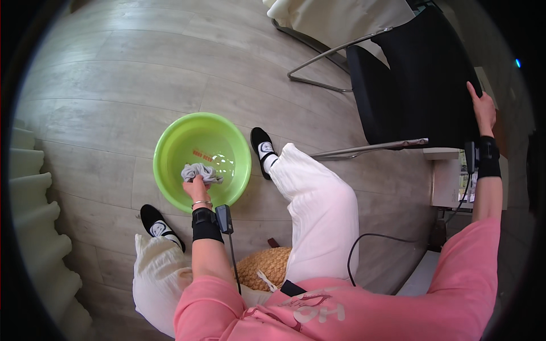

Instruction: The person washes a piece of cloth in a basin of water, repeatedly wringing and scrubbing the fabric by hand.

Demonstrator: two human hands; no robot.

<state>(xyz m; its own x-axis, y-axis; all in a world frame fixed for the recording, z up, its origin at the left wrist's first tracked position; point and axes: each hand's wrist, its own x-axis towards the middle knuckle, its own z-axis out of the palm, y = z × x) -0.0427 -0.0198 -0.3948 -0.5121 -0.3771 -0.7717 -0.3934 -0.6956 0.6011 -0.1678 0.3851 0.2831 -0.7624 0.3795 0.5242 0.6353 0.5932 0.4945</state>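
Note:
A bunched light-grey cloth (200,172) is gripped in my left hand (197,188), over the near part of a round green plastic basin (165,149). Clear water glints in the basin; whether the cloth touches it I cannot tell. Far to the right, my right hand (484,112) is closed round the edge of a black folding chair's backrest (435,74), one finger lying along the edge and the others partly hidden. Black straps with small cabled devices sit on both wrists.
The basin stands on grey wood-look flooring (108,125) between my feet. A pale curtain (40,227) hangs at the left. Under me is a woven straw seat (264,267). Cream cloth (341,23) drapes behind the chair's metal legs, and a black cable (375,234) loops at my right.

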